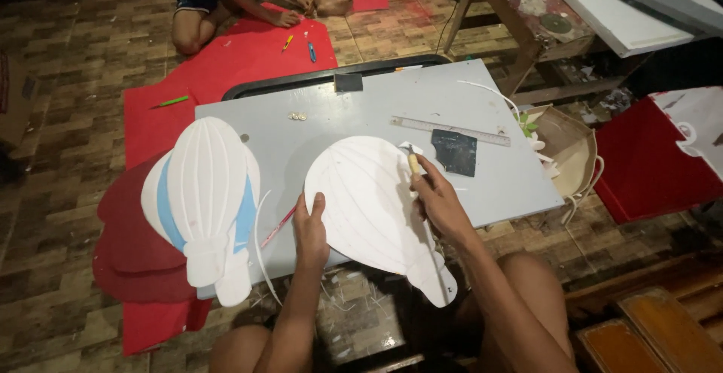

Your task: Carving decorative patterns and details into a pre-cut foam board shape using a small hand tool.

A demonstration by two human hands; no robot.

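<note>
Big grey surface (482,155) carries a white balloon-shaped foam cutout (369,207), long axis slanting, narrow neck pointing toward the lower right off the edge. Left hand (310,231) presses flat, open, on it; right hand (437,200) has its grip closed around a small cutter (413,164).

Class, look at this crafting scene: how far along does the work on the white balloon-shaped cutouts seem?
Done: a ribbed white balloon shape with a blue band lies finished-looking at the board's left. In hand: the left hand steadies a second white balloon cutout while the right hand works a small tool at its upper edge. Left: this cutout shows faint lines only, no blue band.
</note>
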